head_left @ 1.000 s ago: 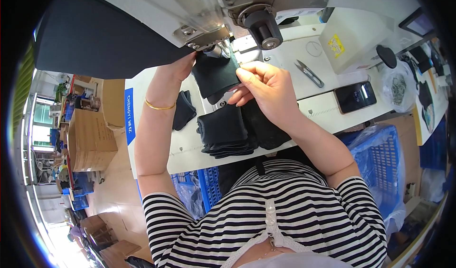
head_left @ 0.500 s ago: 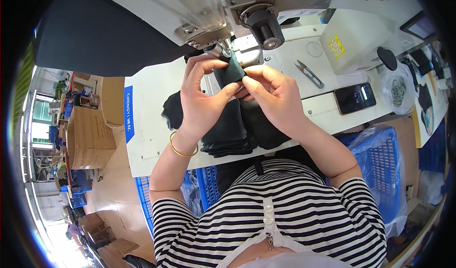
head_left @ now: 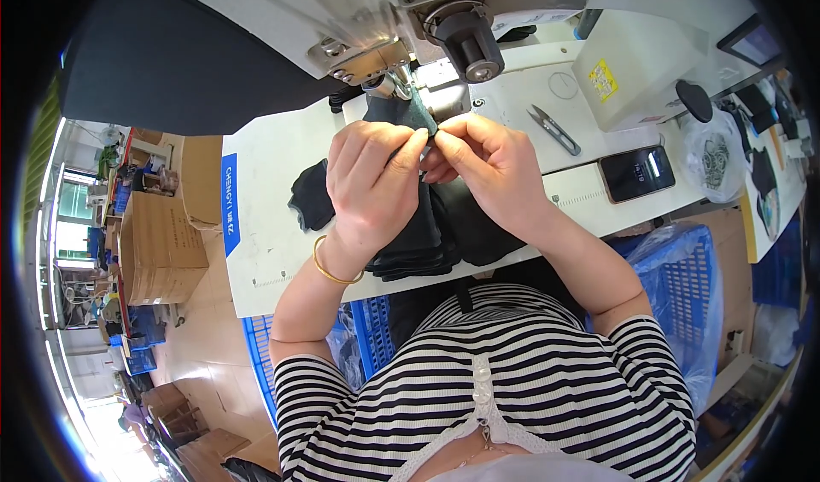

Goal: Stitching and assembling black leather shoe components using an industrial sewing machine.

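Note:
A small dark green-black fabric piece (head_left: 417, 113) runs from under the presser foot of the sewing machine (head_left: 386, 73) toward me. My left hand (head_left: 376, 170) pinches its near edge between thumb and forefinger. Right beside it, my right hand (head_left: 483, 161) pinches the same edge, and the two hands' fingertips almost meet. Below my hands lies a stack of dark fabric pieces (head_left: 414, 255), partly covered by the left hand and wrist. Another dark fabric piece (head_left: 313, 196) rests on the table to the left of that wrist.
On the white table (head_left: 265, 251), thread snips (head_left: 555, 130) and a phone (head_left: 637, 174) lie to the right. A clear bag (head_left: 716, 166) hangs by the right edge. Blue plastic baskets (head_left: 683, 311) stand below, and cardboard boxes (head_left: 166, 251) are on the floor at left.
My left hand has moved from the fabric's left side to its near edge, beside my right fingertips, and its fingers have curled in. The right hand has barely moved.

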Demonstrator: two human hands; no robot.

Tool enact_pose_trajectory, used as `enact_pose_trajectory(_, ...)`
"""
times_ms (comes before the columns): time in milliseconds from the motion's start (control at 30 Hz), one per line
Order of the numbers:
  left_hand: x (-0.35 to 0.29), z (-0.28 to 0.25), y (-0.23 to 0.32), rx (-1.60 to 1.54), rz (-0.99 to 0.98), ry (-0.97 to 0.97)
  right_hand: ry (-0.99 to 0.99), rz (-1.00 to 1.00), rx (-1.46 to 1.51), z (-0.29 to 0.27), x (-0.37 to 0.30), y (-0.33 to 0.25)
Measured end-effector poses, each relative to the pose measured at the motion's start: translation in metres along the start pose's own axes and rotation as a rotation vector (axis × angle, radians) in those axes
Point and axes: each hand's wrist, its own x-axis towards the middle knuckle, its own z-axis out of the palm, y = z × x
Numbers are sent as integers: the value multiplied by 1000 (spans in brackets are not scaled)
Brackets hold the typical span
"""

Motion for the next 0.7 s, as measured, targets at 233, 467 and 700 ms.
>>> enact_pose_trajectory(233, -1, 0, -3, 97, 159, -25, 3, 29, 98, 1, 2, 3)
enact_pose_trajectory(467, -5, -2, 0, 72, 148, -78, 22, 52, -29, 0, 8, -2)
enact_pose_trajectory(700, -13, 0, -2, 186, 77, -28, 31, 95, 86, 4, 6, 0)
